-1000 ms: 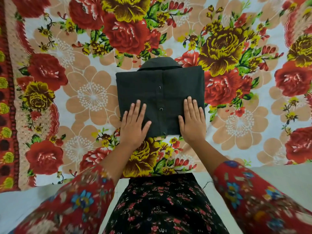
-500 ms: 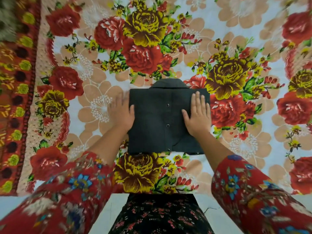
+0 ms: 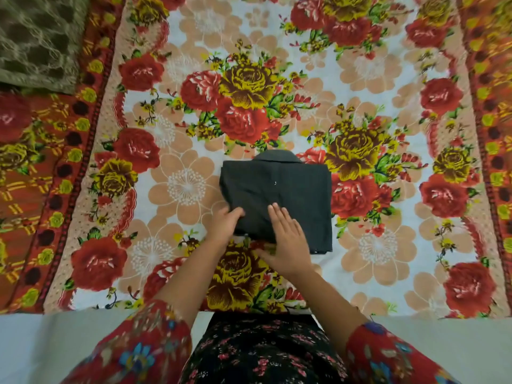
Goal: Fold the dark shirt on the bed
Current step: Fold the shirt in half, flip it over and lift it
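Dark cotton, the folded collared shirt [image 3: 300, 189] lies just ahead of me by the floral-sheeted bed's [image 3: 388, 79] near edge, collar away, my left hand [image 3: 225, 225] gripping its near-left corner, my right hand [image 3: 286, 239] flat alongside on its near hem.

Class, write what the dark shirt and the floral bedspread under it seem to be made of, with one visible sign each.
The dark shirt: matte woven cloth, perhaps cotton; holds soft folds without shine. The floral bedspread: thin printed fabric, possibly cotton or a blend; lies flat with little gloss.
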